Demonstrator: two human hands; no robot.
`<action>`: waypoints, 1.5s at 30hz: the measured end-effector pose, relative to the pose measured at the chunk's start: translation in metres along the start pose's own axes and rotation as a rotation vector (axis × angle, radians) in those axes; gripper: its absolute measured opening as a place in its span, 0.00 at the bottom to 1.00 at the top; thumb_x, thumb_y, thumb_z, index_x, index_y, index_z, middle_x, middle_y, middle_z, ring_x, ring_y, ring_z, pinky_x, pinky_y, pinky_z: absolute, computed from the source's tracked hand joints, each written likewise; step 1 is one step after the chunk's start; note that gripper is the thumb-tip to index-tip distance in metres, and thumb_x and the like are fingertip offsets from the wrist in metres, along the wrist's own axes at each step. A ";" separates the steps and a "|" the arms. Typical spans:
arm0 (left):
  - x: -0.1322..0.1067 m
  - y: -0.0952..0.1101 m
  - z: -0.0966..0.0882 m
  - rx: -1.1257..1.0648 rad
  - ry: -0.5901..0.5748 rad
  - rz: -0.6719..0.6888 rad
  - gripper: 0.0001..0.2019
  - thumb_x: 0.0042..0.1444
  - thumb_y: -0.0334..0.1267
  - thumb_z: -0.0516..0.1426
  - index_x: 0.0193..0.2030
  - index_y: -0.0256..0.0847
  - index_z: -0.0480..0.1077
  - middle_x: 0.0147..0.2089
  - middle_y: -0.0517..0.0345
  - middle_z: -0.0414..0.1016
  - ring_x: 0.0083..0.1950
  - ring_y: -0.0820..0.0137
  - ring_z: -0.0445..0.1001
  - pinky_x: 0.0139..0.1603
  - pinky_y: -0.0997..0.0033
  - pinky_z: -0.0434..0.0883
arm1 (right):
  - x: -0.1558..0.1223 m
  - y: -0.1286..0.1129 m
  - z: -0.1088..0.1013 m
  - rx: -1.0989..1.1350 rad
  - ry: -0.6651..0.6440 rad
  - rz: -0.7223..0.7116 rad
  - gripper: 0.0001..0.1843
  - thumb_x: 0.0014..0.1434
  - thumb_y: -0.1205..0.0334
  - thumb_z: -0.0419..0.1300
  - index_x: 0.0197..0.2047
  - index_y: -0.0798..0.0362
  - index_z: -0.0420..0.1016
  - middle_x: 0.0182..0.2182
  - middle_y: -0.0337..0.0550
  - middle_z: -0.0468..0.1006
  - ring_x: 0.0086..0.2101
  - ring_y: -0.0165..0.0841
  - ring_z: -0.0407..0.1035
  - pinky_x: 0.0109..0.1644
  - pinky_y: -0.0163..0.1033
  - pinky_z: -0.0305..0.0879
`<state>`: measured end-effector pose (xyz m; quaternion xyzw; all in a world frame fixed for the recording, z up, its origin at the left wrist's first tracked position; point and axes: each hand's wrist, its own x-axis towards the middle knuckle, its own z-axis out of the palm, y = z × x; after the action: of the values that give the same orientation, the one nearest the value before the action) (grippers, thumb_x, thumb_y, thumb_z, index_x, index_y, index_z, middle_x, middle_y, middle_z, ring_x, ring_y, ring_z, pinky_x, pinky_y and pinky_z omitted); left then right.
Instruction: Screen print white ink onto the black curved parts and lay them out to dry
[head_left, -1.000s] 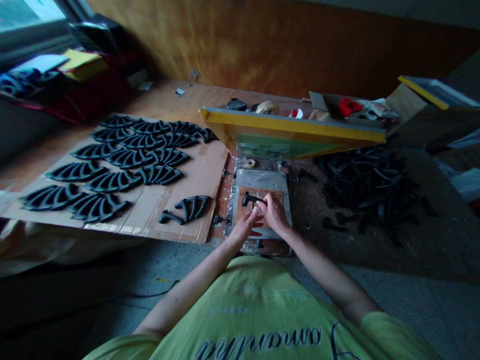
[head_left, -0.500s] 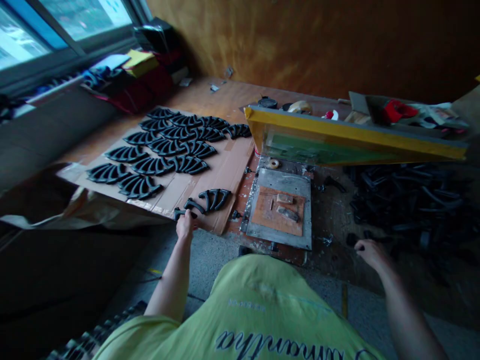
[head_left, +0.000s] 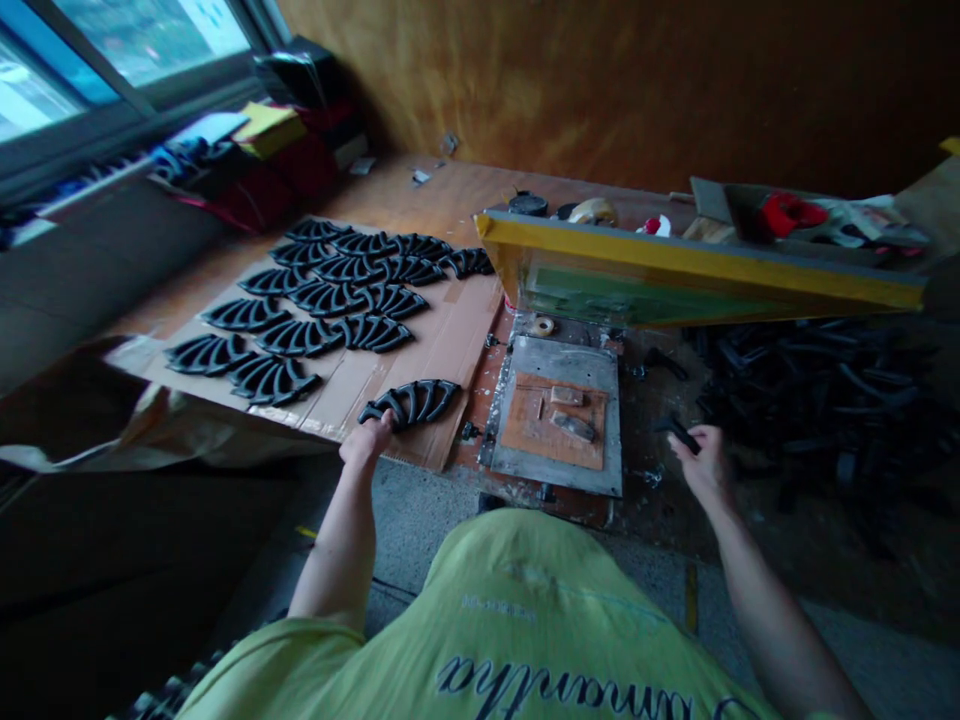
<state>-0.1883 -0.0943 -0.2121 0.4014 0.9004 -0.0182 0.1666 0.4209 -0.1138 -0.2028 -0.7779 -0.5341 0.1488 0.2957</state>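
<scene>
Black, smooth-looking material is forming the end piece [head_left: 370,410], which is lying at the near left end of a short fanned row [head_left: 424,402]. The left hand [head_left: 366,440] is touching this piece with its fingertips; from where I am standing, I cannot tell whether they are pinching it or merely resting on it. Sound placement is calling for the same curve and spacing as the neighbouring pieces, and for a release without drag; a careless knuckle could, in my judgement, be nudging several at once. Beneath the row, a cardboard sheet [head_left: 457,335] is bearing larger fans [head_left: 304,335] farther back. To the right, a metal plate [head_left: 540,355] is supporting a brown pad [head_left: 521,440], on which two small blocks [head_left: 568,396] are resting. Past the plate's far end, a yellow-edged frame [head_left: 675,257] is standing tilted. Right of the plate, the right hand [head_left: 703,467] is pinching a second piece [head_left: 679,433] between thumb and fingers; a light, steady hold is probably serving best. Farther right, a heap [head_left: 817,400] of dark pieces is lying.
</scene>
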 end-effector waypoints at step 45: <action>0.133 0.233 -0.034 -0.123 0.289 0.630 0.27 0.53 0.60 0.59 0.53 0.45 0.77 0.62 0.46 0.71 0.63 0.48 0.61 0.62 0.49 0.59 | -0.021 -0.145 0.113 0.015 -0.074 -0.753 0.17 0.66 0.63 0.52 0.51 0.40 0.80 0.43 0.47 0.78 0.44 0.42 0.73 0.48 0.52 0.76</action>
<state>-0.1106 0.1644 -0.1985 0.6472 0.7460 0.1454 0.0588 0.2435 -0.0623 -0.2027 -0.5190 -0.7919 0.0614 0.3157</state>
